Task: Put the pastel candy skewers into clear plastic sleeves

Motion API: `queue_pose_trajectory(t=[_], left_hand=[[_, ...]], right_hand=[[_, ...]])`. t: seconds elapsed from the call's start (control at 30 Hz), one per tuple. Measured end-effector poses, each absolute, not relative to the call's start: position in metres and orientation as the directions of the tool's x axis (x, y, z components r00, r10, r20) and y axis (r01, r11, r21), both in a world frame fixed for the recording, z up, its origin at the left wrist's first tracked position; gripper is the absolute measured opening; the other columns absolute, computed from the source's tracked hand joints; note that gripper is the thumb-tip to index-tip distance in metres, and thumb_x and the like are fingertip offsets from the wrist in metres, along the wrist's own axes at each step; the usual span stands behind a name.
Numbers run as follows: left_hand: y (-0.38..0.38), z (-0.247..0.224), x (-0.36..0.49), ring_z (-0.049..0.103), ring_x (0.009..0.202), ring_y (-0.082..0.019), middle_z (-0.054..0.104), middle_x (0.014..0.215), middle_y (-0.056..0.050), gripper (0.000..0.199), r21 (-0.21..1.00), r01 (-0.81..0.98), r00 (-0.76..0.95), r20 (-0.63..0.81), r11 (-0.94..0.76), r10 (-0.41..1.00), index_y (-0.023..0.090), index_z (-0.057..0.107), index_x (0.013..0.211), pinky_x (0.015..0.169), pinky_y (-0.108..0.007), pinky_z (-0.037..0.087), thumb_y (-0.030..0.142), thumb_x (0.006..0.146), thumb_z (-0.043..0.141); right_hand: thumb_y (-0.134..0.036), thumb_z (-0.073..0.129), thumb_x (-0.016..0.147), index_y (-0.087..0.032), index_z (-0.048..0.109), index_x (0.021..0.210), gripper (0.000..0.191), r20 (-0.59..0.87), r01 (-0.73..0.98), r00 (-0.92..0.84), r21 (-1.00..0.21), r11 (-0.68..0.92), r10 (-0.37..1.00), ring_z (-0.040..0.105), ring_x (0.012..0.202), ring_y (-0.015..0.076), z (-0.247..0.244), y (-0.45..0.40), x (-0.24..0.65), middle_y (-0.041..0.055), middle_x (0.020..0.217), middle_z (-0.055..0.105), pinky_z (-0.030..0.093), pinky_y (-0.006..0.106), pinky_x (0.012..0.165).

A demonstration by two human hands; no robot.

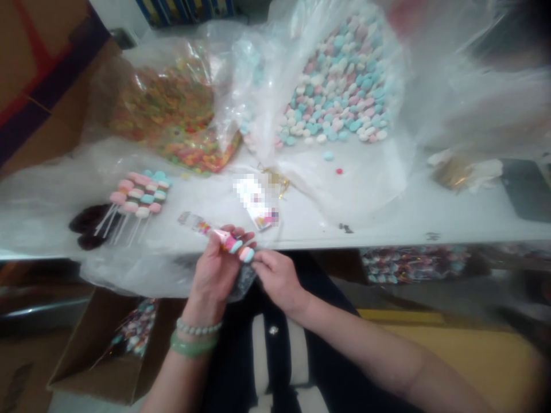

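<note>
My left hand [215, 268] is closed around a small clear printed bag [201, 224], whose flat end points up and left. At the bag's other end, a marshmallow lollipop [247, 254] shows pink, white and pale blue pieces, partly inside. My right hand [278, 276] pinches close beside its lower end; the stick itself is hidden by the fingers. Left of my hands, a stack of marshmallow lollipops [141, 194] lies with white sticks toward me. A printed card or stack of bags [257, 201] lies just beyond my hands, partly pixelated.
Large plastic bags of orange-green candies [172, 115] and loose pastel marshmallows [340, 92] cover the table's back. Gold twist ties [278, 182] lie mid-table. A cardboard box [107, 367] with wrapped candies stands below left. More wrapped candies [408, 263] sit under the right edge.
</note>
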State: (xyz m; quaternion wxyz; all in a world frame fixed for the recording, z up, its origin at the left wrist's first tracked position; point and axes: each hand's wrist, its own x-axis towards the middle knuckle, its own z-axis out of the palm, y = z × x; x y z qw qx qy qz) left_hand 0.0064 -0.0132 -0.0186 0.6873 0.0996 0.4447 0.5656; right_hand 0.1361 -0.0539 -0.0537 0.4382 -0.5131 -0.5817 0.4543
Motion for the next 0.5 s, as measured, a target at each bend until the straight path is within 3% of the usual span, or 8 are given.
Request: queue_pose_trajectory(t=[0.13,0.23,0.33,0.4,0.5], left_hand=[[-0.012,-0.024,-0.006,0.069,0.089,-0.026,0.070,0.090,-0.009,0.023,0.678,-0.597,-0.032,-0.555,0.430,0.831,0.014,0.068,0.087,0.081,-0.039,0.058,0.036,0.087,0.066],[-0.011,-0.026,-0.017,0.070,0.082,-0.024,0.071,0.090,-0.012,0.020,0.724,-0.479,-0.079,-0.599,0.497,0.797,0.011,0.070,0.087,0.074,-0.034,0.059,0.031,0.084,0.069],[-0.013,-0.026,-0.019,0.070,0.082,-0.024,0.072,0.089,-0.011,0.023,0.757,-0.431,-0.101,-0.581,0.491,0.807,0.011,0.071,0.087,0.076,-0.034,0.059,0.031,0.077,0.076],[-0.014,-0.025,-0.015,0.070,0.082,-0.025,0.072,0.086,-0.011,0.028,0.763,-0.431,-0.088,-0.566,0.481,0.819,0.011,0.071,0.085,0.079,-0.035,0.058,0.033,0.072,0.081],[-0.017,-0.025,-0.004,0.070,0.081,-0.025,0.072,0.082,-0.010,0.030,0.745,-0.473,-0.048,-0.555,0.471,0.830,0.012,0.069,0.082,0.081,-0.035,0.058,0.037,0.072,0.082]], right_hand=[[-0.018,0.053,0.090,-0.020,0.063,0.076,0.018,0.127,0.375,-0.143,-0.911,0.173,0.982,0.059,0.068,0.0138,-0.056,-0.049,0.144,0.0006,0.073,0.064,0.040,0.023,0.066],[-0.014,0.049,0.091,-0.018,0.064,0.078,0.021,0.270,0.594,-0.250,-0.715,0.368,0.930,0.058,0.068,0.0152,-0.055,-0.048,0.151,0.0037,0.074,0.066,0.036,0.026,0.062],[-0.012,0.047,0.092,-0.017,0.064,0.078,0.022,0.312,0.675,-0.324,-0.585,0.449,0.893,0.057,0.064,0.0158,-0.056,-0.047,0.154,0.0051,0.073,0.066,0.033,0.028,0.059],[-0.014,0.047,0.093,-0.017,0.065,0.080,0.021,0.283,0.650,-0.333,-0.622,0.436,0.900,0.058,0.067,0.0164,-0.057,-0.046,0.153,0.0056,0.075,0.067,0.035,0.028,0.061],[-0.018,0.052,0.091,-0.018,0.066,0.082,0.017,0.160,0.498,-0.280,-0.819,0.286,0.947,0.062,0.076,0.0168,-0.057,-0.044,0.149,0.0048,0.082,0.069,0.040,0.027,0.069]])
